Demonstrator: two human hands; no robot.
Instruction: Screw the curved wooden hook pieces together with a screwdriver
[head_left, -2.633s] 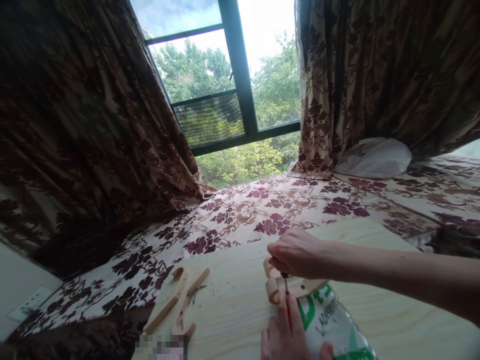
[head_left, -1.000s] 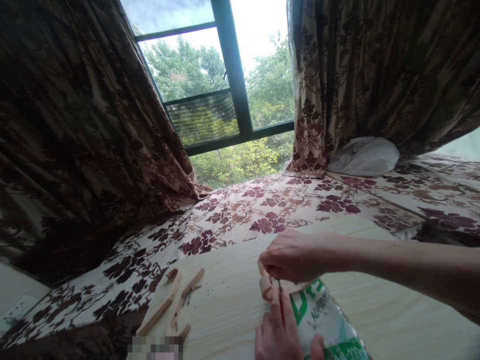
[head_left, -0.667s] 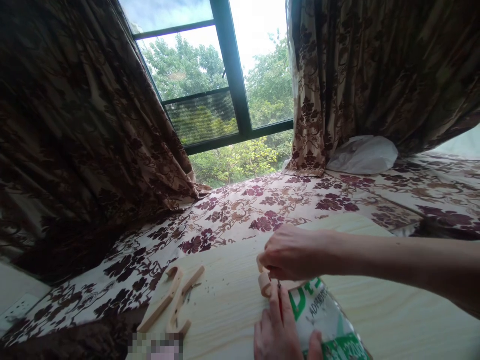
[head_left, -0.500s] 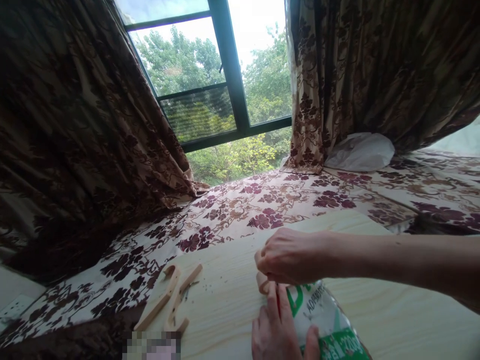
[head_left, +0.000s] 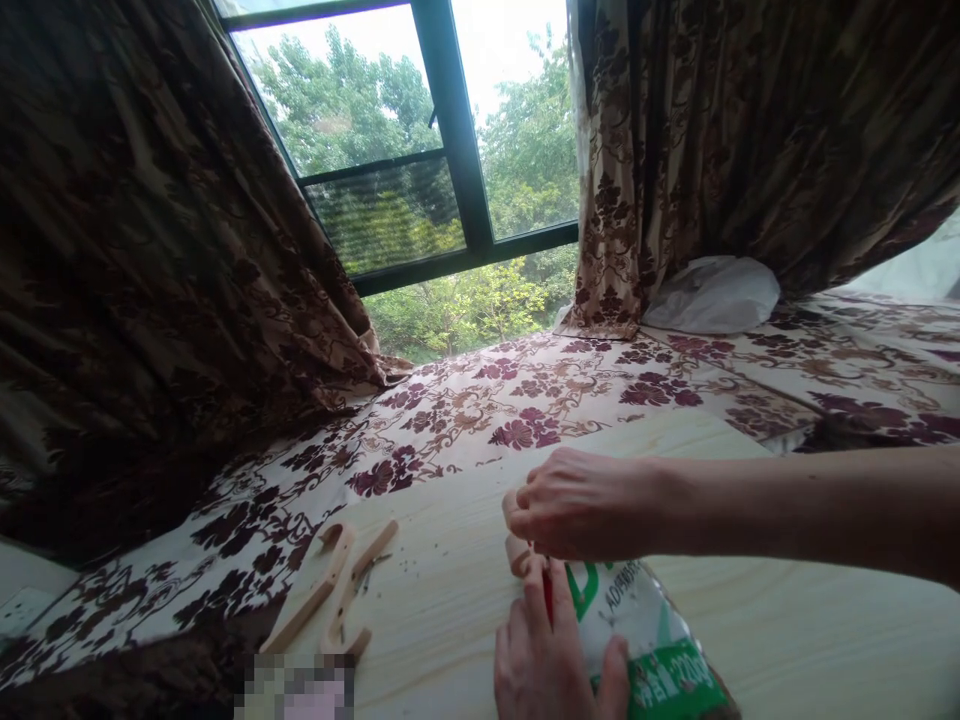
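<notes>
Hands, two. The right hand (head_left: 581,505) is resting as a closed fist over wooden parts; what it is enclosing is hidden and cannot be told. The left hand (head_left: 541,640) is lying just below it, two fingers flanking a slim red piece (head_left: 548,595), the thumb standing apart over a pouch (head_left: 600,625); whether the fingers are gripping the red piece cannot be told.

Curled wooden ends, two, smooth, pale tan: an upper curl (head_left: 509,507) and a lower curl (head_left: 517,555) are protruding beside the fist, the remainder hidden.

Loose wooden hooks, two, smooth, each rounding over at one end: a left hook (head_left: 304,600), bending at the far end, and a right hook (head_left: 343,605), bending at the near end, are lying close together, well apart from the hands.

Screws (head_left: 365,578), several, thin, dark; too small for counting; lying by the right hook.

Pouch, one: glossy plastic, white with green print, reading "220g".

Board, one (head_left: 442,620): pale, wood-grained, bearing all the above.

Floral cloth (head_left: 450,400): cream, maroon and brown, spreading beyond the board.

Patterned curtains, two, hanging in folds: left curtain (head_left: 150,200), right curtain (head_left: 750,120).

Window, one (head_left: 457,150): dark-framed, showing trees.

White plastic bag, one (head_left: 716,295): crumpled, sitting beneath the right curtain.
</notes>
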